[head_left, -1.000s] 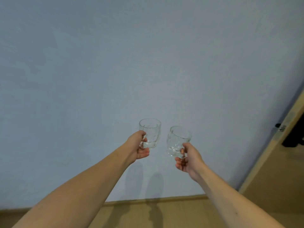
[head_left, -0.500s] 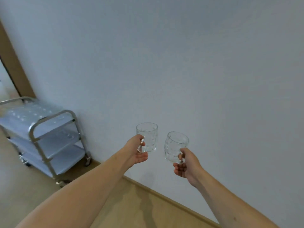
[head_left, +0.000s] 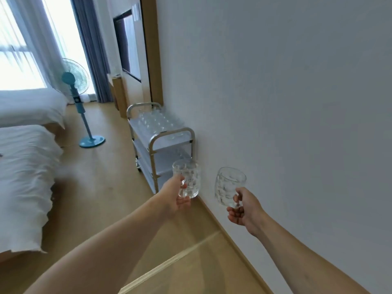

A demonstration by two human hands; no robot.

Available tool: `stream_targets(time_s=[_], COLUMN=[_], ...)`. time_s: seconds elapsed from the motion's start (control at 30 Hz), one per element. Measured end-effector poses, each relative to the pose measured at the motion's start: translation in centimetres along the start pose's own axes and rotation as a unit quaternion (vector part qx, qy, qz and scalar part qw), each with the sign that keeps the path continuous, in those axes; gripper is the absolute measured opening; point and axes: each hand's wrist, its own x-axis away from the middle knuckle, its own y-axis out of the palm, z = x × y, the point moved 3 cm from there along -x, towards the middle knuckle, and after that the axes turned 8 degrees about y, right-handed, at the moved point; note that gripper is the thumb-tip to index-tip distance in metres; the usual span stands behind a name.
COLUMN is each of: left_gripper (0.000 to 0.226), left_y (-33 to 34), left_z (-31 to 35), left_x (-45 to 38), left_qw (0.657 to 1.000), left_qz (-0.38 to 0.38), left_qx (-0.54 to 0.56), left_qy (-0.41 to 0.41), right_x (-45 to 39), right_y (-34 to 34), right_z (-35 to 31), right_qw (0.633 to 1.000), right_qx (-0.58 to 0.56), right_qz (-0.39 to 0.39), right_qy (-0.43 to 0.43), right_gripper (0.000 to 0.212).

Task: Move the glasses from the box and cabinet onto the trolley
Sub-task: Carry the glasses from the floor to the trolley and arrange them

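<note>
My left hand (head_left: 174,195) grips a clear handled glass mug (head_left: 188,179) and holds it upright in front of me. My right hand (head_left: 244,209) grips a second clear glass mug (head_left: 228,186) by its handle, tilted a little to the left. Both mugs are in the air, apart from each other. Ahead, against the white wall, stands a steel trolley (head_left: 169,132) with three shelves. Several clear glasses (head_left: 156,122) stand on its top shelf. The box and the cabinet are out of view.
A white wall (head_left: 286,102) runs along my right. Two white beds (head_left: 23,166) fill the left side. A teal standing fan (head_left: 79,102) stands beyond them near the curtained window. Wooden floor (head_left: 101,183) lies between the beds and the trolley.
The view has swung left, from bare wall to the room. The trolley has come from the left edge to the centre. Both hands have kept their grip on the mugs.
</note>
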Motion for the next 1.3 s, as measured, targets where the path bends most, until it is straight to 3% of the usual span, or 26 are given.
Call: stream_targets(time_s=[0.33,0.67,1.3], left_gripper=[0.028,0.032,0.028], left_y=[-8.7,-16.6,-30.5], left_z=[7.3,10.3,19.9], left_x=[-12.2,-17.8,-39.1], left_qw=[0.993,0.980,0.990], left_qz=[0.110,0.186,0.129], left_qx=[0.036,0.053,0.029], left_qy=[-0.024,-0.033,-0.039], right_x=[-11.3,-17.3,-28.1], right_y=[14.8,27.1,49.9], right_z=[-9.0,-11.2,-17.8], right_qw=[0.994,0.976,0.983], right_qx=[0.068,0.129,0.122], right_qz=[-0.088,-0.170,-0.138], right_qy=[0.012,0.039,0.026], right_gripper=[0.036,0.036,0.030])
